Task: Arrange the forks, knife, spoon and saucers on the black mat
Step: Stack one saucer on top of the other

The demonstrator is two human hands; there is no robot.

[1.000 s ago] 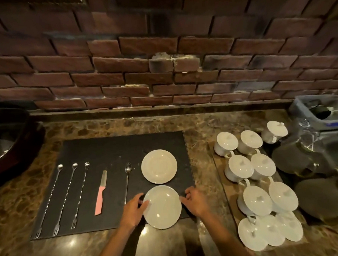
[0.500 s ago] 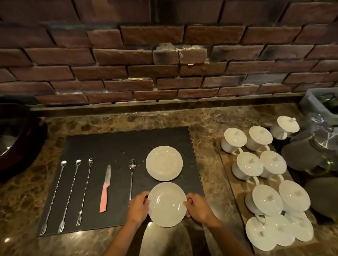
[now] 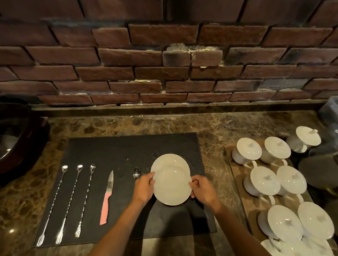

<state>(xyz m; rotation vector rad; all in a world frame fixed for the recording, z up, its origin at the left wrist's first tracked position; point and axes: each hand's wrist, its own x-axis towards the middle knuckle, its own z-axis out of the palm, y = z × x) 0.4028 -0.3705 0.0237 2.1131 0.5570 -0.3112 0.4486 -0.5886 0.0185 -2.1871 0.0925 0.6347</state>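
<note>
**Saucer in both hands, over the 2nd saucer on the mat**

Near saucer (image 3: 171,185) is held by both hands: left hand (image 3: 144,188) pinches its left rim, right hand (image 3: 202,186) its right rim, each grip clasped on the rim. It overlaps the front of the far saucer (image 3: 168,160), which lies flat on the black mat (image 3: 126,149), right half. Whether the held one is lifted clear or already resting on the other: can't tell from this angle.

Step in hand, prob.: placing/stacking the saucers, the last bit of the layout, since the cutlery already lies in a tidy row. Next move calls for a level carry, centring over the far saucer w/o clipping its rim, then lowering gently and letting go both sides together. Glazed china on china can slide or chip, so go slow.

Outward, left of the saucers: spoon (image 3: 136,171), only the bowl end shows, rest hidden behind the left hand. Then knife (image 3: 107,198), pink handle, blade pointing away. Then forks.

Count:
- saucers: 2
- spoon: 1
- knife: 1
- forks: 3, long twisted stems, tines toward the person: (image 3: 84,201), (image 3: 68,204), (image 3: 51,206)

All on the mat, mat on the marble bench (image 3: 212,129). Off-task, right: lidded white cups (image 3: 265,179) on a board.
</note>
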